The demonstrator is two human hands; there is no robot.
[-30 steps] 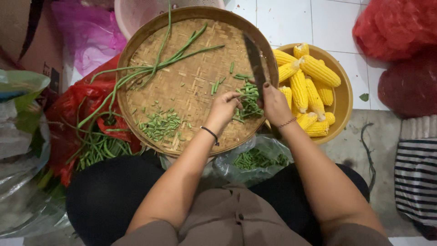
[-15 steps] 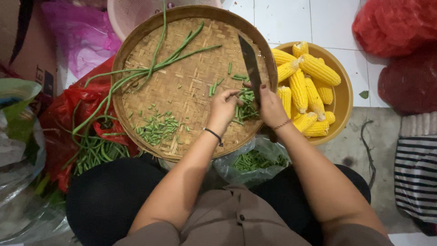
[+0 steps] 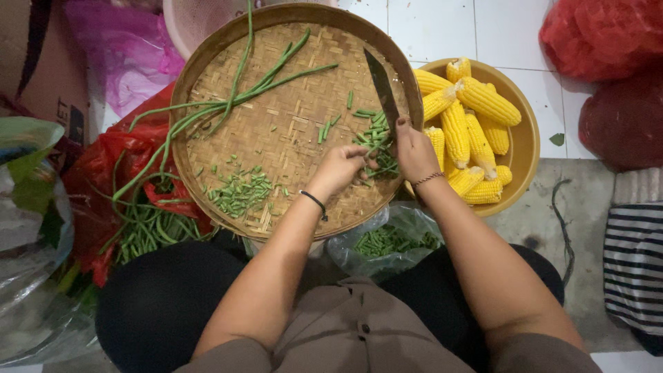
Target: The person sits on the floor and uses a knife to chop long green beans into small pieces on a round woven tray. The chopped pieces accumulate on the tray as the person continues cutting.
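Currently, right hand is closed round the handle of a knife; blade is dark, points up and away from the body, and lies over the right part of a round woven bamboo tray. Handle itself is hidden inside the fist. Left hand is curled, fingertips pinching a small bunch of long beans against the tray surface, just left of the blade. Both hands are near touching at the bunch.

Tray contents:
- cut bean pieces, a loose pile at lower left of tray, well apart from the hands;
- a few stray pieces between pile and bunch;
- uncut long beans, several strands lying across upper left, ends trailing over the rim.

Tray rests on the person's lap. Left wrist carries a thin black band; right wrist carries a thin bracelet.

Surroundings:
- yellow bowl w/ corn cobs, just right of tray, rim partly under it;
- clear plastic bag w/ cut bean pieces, below tray edge, between the knees;
- red plastic bag w/ more long beans, left of tray;
- red mesh sacks at top right;
- striped cloth at right edge.
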